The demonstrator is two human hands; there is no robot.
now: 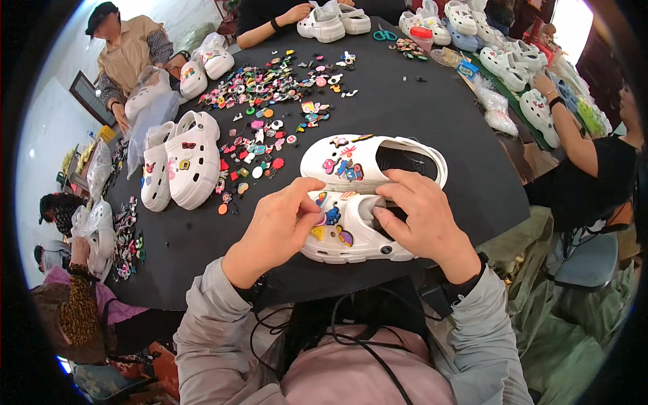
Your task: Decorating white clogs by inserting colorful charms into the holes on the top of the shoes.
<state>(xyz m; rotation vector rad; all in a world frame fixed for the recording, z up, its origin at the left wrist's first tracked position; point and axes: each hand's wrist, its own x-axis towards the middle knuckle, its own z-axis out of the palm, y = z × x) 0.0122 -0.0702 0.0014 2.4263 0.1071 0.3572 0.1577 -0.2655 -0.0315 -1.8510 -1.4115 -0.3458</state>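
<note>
A pair of white clogs lies in front of me, toes to the left. Colourful charms dot the nearer clog (361,252) and the farther clog (368,156). My left hand (275,226) is at the toe of the nearer clog, thumb and forefinger closed together by a yellow charm (318,232). What sits between those fingertips, if anything, is hidden. With its thumb at the foot opening and fingers across the top, my right hand (432,219) grips the nearer clog. A blue charm (332,215) and a purple-and-yellow charm (345,235) show between the hands.
Loose charms (270,84) lie heaped on the black table (418,101). Left of them stands another white pair (192,162). Teal scissors (385,34) and a red-lidded jar (422,37) are at the back. Co-workers sit or stand around, one at the right (587,155) beside more clogs.
</note>
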